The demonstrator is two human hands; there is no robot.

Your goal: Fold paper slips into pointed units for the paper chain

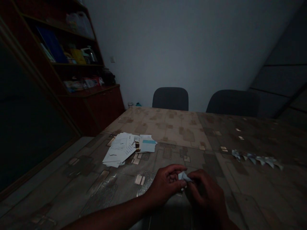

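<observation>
Between my two hands, just above the near part of the table, is a small folded piece of pale paper (pixel 184 176). My left hand (pixel 166 180) pinches its left side with thumb and curled fingers. On the other side, the fingertips of my right hand (pixel 207 190) close on its right end. Fingers cover part of the paper, so its full shape is hidden. A loose pile of white printed paper sheets (pixel 121 148) lies left of my hands, with a blue-banded card (pixel 148 145) at its right. Several folded paper pieces (pixel 257 158) stand in a row on the right.
The table (pixel 165 124) has a patterned, shiny cover. Beyond its far edge stand two dark chairs, a left chair (pixel 170 98) and a right chair (pixel 232 101). A wooden shelf cabinet (pixel 100 105) with household items stands at the left wall. The room is dim.
</observation>
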